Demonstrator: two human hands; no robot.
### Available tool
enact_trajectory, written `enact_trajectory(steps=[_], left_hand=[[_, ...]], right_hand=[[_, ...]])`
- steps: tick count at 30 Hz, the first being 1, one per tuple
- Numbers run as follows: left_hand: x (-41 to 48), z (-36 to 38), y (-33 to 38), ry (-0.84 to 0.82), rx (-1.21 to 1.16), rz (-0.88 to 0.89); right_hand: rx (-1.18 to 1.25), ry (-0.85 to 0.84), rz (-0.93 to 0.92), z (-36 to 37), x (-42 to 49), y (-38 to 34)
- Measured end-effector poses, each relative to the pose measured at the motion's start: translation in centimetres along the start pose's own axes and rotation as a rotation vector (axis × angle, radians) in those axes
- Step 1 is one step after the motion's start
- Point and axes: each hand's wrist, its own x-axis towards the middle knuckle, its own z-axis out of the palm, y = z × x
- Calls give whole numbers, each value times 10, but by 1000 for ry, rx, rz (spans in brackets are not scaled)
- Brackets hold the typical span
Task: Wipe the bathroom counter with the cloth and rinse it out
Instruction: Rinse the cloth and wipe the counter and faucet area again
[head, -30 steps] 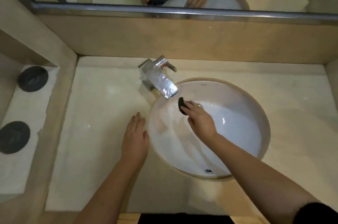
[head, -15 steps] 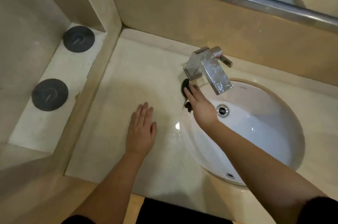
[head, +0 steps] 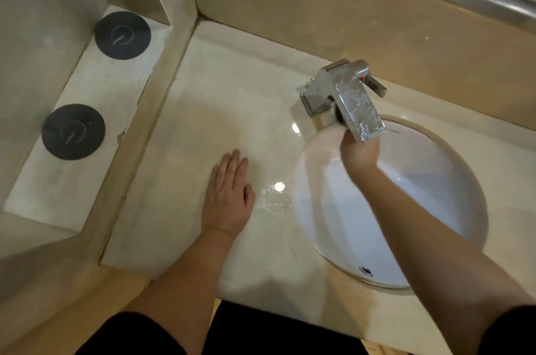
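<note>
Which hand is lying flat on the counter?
The left hand, palm down with straight fingers on the counter beside the basin. The right hand is over the basin's rim under the faucet spout, its fingers hidden.

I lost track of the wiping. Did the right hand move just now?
Yes. The right hand went from beside the faucet to under its spout.

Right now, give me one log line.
left hand: flat on counter | right hand: under faucet spout, at basin rim | cloth: not in sight
</note>
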Motion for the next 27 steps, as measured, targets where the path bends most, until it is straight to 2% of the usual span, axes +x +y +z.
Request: enact_trajectory(steps=[1, 3, 4, 8, 10, 12, 14, 17, 19, 22, 24, 27], left_hand=[[0, 0, 0, 3, -1, -2], [0, -1, 1, 6, -7, -6], [0, -2, 1, 1, -9, -6], [1, -2, 0, -37, 5, -4], [1, -3, 0, -37, -13, -23], [1, -3, 1, -37, -23, -39], [0, -3, 1, -31, -18, -35], [-1, -2, 1, -14, -7, -22], [-1, -2, 1, -10, 3, -25], [0, -3, 3, -17, 1, -27], [0, -4, 3, -23, 2, -46], [0, -5, 3, -6, 9, -150]], right_hand=[[-46, -12, -159, 6, -15, -5], [-161, -164, -566, 31, -56, -8], [-171, -207, -674, 43, -73, -8], [-173, -388, -734, 81, -110, -45], [-261, -435, -838, 93, -97, -67], [-286, -462, -845, 101, -67, -87], [-327, -398, -755, 105, -33, -105], [-420, -251, -520, 107, 21, -123], [-442, -216, -340, 109, 43, -131], [-405, -130, -229, 120, 48, -138], [-352, -112, -291, 127, 43, -140], [-307, -213, -634, 134, 32, -143]])
